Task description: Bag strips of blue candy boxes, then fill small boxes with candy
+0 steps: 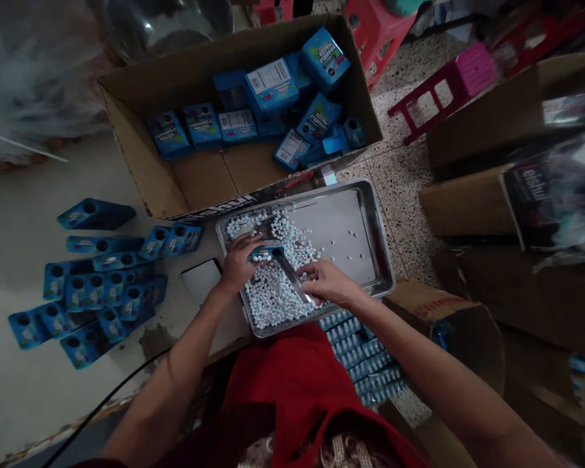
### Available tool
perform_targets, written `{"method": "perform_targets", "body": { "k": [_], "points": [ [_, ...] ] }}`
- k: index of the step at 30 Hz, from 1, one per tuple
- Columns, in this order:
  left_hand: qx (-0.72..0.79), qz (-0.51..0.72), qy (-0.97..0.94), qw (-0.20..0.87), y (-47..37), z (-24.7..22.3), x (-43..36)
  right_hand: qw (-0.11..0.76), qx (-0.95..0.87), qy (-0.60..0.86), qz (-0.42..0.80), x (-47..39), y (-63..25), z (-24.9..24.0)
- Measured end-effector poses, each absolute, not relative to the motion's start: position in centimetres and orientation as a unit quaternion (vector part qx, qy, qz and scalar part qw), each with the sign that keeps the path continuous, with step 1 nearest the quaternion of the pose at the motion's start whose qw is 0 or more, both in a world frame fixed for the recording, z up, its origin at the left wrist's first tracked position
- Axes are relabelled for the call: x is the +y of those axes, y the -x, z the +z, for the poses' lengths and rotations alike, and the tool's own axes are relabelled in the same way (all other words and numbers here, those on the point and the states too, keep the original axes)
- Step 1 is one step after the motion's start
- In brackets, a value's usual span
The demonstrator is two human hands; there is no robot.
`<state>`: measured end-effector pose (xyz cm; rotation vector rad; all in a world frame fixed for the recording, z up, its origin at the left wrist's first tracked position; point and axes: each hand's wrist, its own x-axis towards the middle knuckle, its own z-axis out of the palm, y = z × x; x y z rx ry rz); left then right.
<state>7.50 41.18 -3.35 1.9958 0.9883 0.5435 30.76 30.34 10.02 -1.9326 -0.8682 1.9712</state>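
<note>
Over a metal tray (pixel 338 227) of small pale candies (pixel 275 296), my left hand (pixel 241 263) is wrapped round a small blue box (pixel 268 250). Candies show at the box's opening. My right hand (pixel 324 283) is closed on a metal scoop (pixel 292 273), which lies slanted across the candies with its far end at the box. The candies are heaped in the tray's left half, with a few scattered at the right.
A cardboard box (pixel 199 172) holding blue packs (pixel 273 84) lies beyond the tray. Several blue boxes (pixel 95 289) stand on the table at left, near a flat pale object (pixel 202 279). Packed rows (pixel 365 357) sit below; cartons (pixel 468 208) and a pink stool (pixel 472 71) are at right.
</note>
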Motion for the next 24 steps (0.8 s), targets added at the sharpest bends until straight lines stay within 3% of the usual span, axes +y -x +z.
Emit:
{"method": "perform_targets", "body": {
  "k": [5,10,13,18,24],
  "points": [
    [0.417,0.303,-0.77,0.377,-8.1,-3.8,40.1,0.076,-0.439,0.755,0.481,23.2,-33.3,8.8],
    [0.535,0.394,-0.676,0.319,-8.1,-5.6,34.5,-0.098,-0.4,0.872,0.266,18.0,-34.8,1.3],
    [0.569,0.427,-0.629,0.313,-9.5,-7.4,31.0,-0.139,-0.391,0.884,0.216,17.5,-33.7,-2.1],
    [0.601,0.469,-0.578,0.293,-13.4,-9.3,29.5,-0.121,-0.431,0.861,0.241,18.3,-28.1,-4.5],
    [0.599,0.481,-0.525,0.366,-18.7,-9.2,30.1,0.005,-0.419,0.846,0.33,19.9,-24.1,-5.7]
  ]
}}
